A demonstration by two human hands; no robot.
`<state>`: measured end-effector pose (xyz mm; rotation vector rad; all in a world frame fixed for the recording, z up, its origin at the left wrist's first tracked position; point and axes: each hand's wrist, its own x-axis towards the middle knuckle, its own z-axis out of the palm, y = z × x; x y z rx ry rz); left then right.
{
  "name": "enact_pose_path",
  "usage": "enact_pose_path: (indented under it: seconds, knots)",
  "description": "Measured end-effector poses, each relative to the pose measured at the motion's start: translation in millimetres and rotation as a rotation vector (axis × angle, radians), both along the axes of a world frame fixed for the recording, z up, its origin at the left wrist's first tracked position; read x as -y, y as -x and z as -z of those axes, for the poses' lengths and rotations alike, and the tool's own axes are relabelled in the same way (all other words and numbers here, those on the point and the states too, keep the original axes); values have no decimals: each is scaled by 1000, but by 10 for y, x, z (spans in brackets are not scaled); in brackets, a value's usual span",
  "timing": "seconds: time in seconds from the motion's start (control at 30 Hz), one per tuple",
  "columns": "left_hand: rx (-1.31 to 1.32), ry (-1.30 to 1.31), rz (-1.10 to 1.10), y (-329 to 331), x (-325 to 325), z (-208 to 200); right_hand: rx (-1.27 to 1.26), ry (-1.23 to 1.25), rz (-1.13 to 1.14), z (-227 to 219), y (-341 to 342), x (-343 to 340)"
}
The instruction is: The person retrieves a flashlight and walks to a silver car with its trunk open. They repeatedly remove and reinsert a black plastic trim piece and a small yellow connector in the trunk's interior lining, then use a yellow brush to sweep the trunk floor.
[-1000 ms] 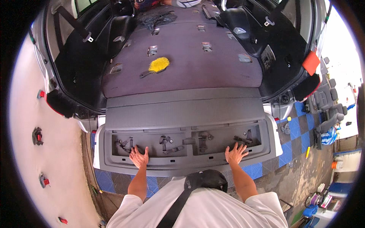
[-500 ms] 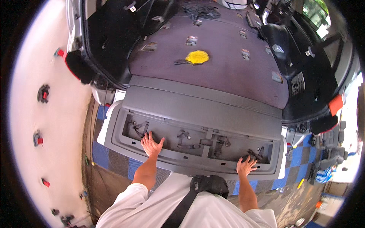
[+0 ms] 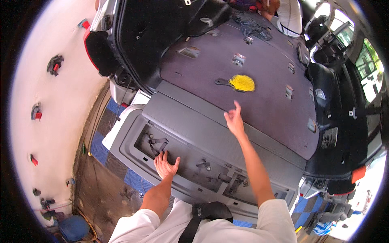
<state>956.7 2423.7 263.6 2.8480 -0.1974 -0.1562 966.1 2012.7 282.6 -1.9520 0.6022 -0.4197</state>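
Observation:
My left hand (image 3: 165, 165) rests with spread fingers on the near rim of a grey storage tray (image 3: 190, 150) at the back of a vehicle, beside a dark strap (image 3: 157, 144) lying in its left compartment. Further forward, my right hand (image 3: 235, 120) is held above the grey ledge, holding nothing, with its fingers apart and the index finger stretched out. Just beyond that hand, a brush with yellow bristles (image 3: 243, 83) and a black handle (image 3: 223, 82) lies on the carpeted cargo floor (image 3: 198, 77), apart from my fingers.
Dark mesh-like material (image 3: 253, 26) lies deeper in the cargo area, near another person (image 3: 289, 16) in light clothing. Metal floor brackets (image 3: 238, 60) dot the carpet. A white wall (image 3: 52, 89) with mounted holders stands at left. Blue and grey tiles (image 3: 107, 141) cover the ground.
My right hand has left the tray's right rim and moved forward and left toward the brush. My left hand stays on the rim. The view has turned and shifted.

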Motion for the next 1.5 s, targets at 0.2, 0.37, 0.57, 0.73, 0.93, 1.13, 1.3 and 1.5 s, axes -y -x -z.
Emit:
enact_pose_path:
  seconds: [0.2, 0.37, 0.57, 0.73, 0.93, 1.13, 1.3, 1.5]
  knots:
    - [-2, 11, 4, -35, -13, 17, -357, 96, 137, 151, -1549, 506]
    - [-37, 13, -7, -38, -34, 27, -561, 288, 386, 339, -1864, 509]
    - [-90, 10, -10, -82, -18, -28, -625, 390, 385, 240, -1960, 532]
    - [-118, 0, -7, -78, -37, -47, -594, 337, 406, 363, -1793, 550]
    - [-164, -4, 6, -111, -54, -45, 132, -352, 287, 309, -788, 470]
    - [-226, 42, 8, -148, -72, -55, -174, -663, 284, -37, -599, 439]
    - [-167, 65, 8, -171, -77, -61, -401, 385, 507, -355, -1203, -65]
    - [-308, 70, 7, -212, -89, -84, -164, 389, -158, -703, -2630, -446]
